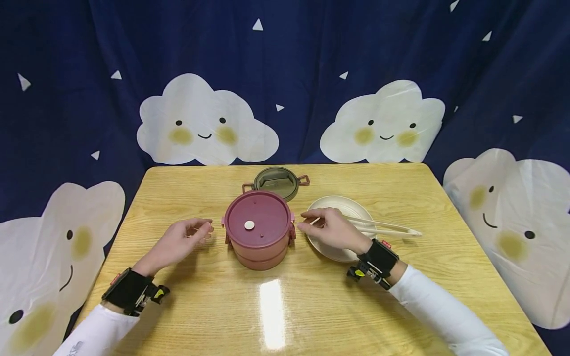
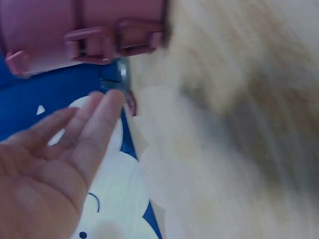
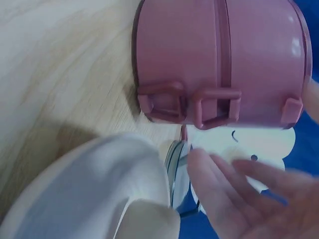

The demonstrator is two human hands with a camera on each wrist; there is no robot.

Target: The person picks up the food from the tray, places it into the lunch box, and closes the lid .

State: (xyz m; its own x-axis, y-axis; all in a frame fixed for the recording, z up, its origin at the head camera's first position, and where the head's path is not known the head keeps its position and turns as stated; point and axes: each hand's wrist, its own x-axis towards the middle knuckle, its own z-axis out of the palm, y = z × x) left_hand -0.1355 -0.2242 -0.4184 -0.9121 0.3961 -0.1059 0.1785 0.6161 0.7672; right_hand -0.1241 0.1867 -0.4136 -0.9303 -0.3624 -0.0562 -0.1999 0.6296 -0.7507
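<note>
A round two-tier pink lunch box [image 1: 260,249] with a maroon lid [image 1: 267,212] and a small white button stands upright mid-table. Clips [image 3: 217,107] hang loose on its sides. Just left of it my left hand [image 1: 184,240] hovers with relaxed fingers, holding nothing; in the left wrist view its fingertips point toward the box, apart from it. On the other side, my right hand [image 1: 331,227] has its loosely bent fingertips close to the box's right clip, also holding nothing. That hand is over a cream plate [image 1: 329,252] and partly hides it.
Cream tongs [image 1: 392,228] lie across the plate and stick out to the right. Behind the lunch box lies a dark translucent lid [image 1: 278,183] with pink side clips. The wooden table [image 1: 213,316] ends at a navy cloud-patterned curtain [image 1: 298,49].
</note>
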